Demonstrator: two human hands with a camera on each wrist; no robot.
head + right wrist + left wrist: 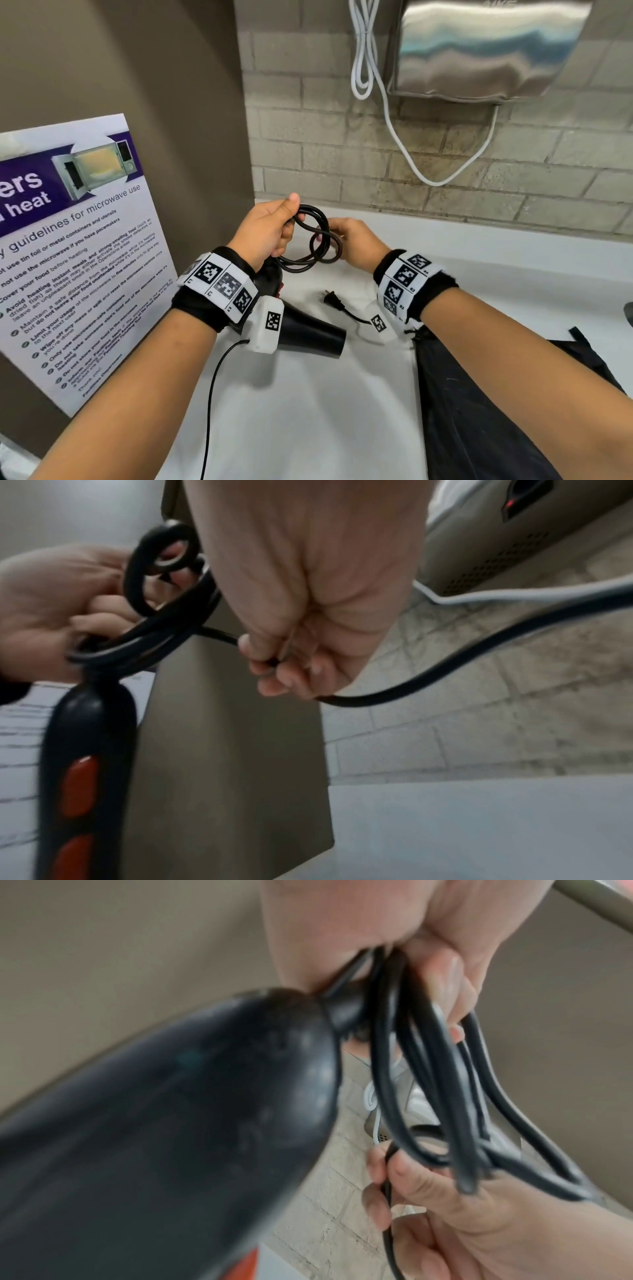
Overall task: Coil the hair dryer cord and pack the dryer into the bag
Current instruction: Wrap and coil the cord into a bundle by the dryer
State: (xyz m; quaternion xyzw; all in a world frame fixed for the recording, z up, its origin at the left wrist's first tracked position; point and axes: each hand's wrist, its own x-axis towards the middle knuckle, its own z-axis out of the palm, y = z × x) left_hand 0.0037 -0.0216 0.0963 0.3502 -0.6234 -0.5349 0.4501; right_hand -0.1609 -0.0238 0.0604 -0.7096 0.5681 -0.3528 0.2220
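Note:
My left hand (pixel 274 229) grips several loops of the black cord (pixel 317 240) above the white counter (pixel 308 411). My right hand (pixel 346 240) pinches one strand of that cord at the coil's right side. The black hair dryer (pixel 308 334) is below my left wrist, its handle pointing up at the coil. The handle's red buttons (pixel 80 785) show in the right wrist view. The plug (pixel 333 300) lies on the counter, with slack cord (pixel 479 647) trailing from my right hand (pixel 291 656). The black bag (pixel 479 394) lies flat at the right. In the left wrist view the loops (pixel 428 1069) hang from my left fingers (pixel 445 982).
A microwave-guidelines poster (pixel 78 257) leans on the brown wall at the left. A steel hand dryer (pixel 486 48) with a white cable (pixel 404 137) hangs on the brick wall behind. A thin black wire (pixel 214 383) runs from my left wrist band.

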